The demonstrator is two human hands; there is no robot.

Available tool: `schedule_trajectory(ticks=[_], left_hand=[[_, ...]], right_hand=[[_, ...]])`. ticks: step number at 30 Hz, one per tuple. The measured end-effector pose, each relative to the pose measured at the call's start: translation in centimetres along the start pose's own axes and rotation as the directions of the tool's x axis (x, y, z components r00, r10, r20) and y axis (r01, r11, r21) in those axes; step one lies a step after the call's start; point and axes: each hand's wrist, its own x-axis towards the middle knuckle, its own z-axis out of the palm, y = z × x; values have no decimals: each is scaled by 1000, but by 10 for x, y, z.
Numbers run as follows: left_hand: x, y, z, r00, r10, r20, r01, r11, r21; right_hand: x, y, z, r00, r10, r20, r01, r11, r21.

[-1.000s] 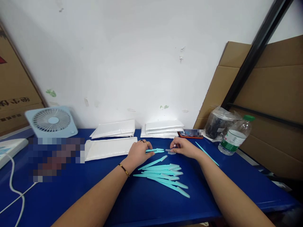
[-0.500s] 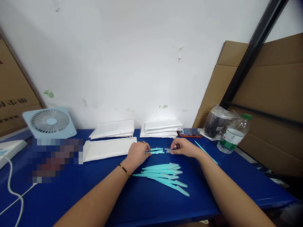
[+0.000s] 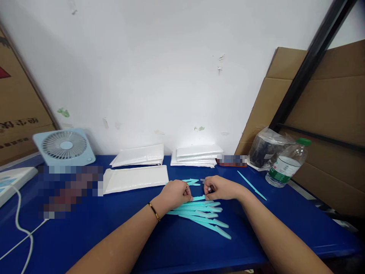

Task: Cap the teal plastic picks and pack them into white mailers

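Between my two hands is a turquoise eyebrow razor [image 3: 199, 198], held level just above a fanned-out group of razors. My left hand [image 3: 178, 194] pinches its handle end between thumb and fingers. My right hand [image 3: 218, 187] is closed at the other end, where the fingertips hide the blade; whether a cap is in them I cannot tell. The fanned razors [image 3: 199, 214] lie below, with pale caps over their tips at the right. Behind my left hand a few uncapped-looking razors [image 3: 194, 181] rest on the table, and small clear caps [image 3: 202, 180] lie beside my right fingers.
White padded envelopes [image 3: 137, 179] lie at the back, with another stack [image 3: 196, 155] to their right. A lone razor [image 3: 252, 185] rests right of my right arm. A water bottle [image 3: 288, 163], a bagged dark cup [image 3: 264, 148] and a blue fan [image 3: 66, 146] stand on the blue table [image 3: 242, 236].
Both hands have come nearer to me and closer together. One razor has left the back group and is now between them. My right hand has moved away from the clear caps.
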Motion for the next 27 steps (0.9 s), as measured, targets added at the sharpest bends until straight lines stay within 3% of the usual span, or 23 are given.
schedule_trajectory(ticks=[4, 9, 11, 16, 21, 23, 27], left_hand=[[1, -2, -3, 999, 2, -35, 1, 996, 85], [-1, -14, -16, 980, -71, -187, 97, 986, 138], [-2, -17, -18, 976, -75, -206, 98, 990, 104], [-6, -4, -13, 1000, 9, -30, -9, 1000, -16], [-5, 3, -9, 998, -7, 65, 7, 1000, 3], [-3, -3, -10, 999, -32, 27, 32, 999, 29], [-1, -18, -17, 986, -73, -153, 88, 992, 94]], right_hand=[[0, 4, -2, 1000, -6, 14, 6, 1000, 1], [-5, 17, -14, 977, 127, -172, -123, 992, 31], [-8, 17, -18, 977, 124, -176, -118, 992, 46], [-6, 3, -10, 999, -19, 37, 17, 998, 63], [0, 1, -3, 997, -47, 61, 45, 998, 32], [-2, 6, -6, 1000, -22, 0, 22, 999, 38], [-8, 17, -18, 976, 129, -173, -120, 991, 64]])
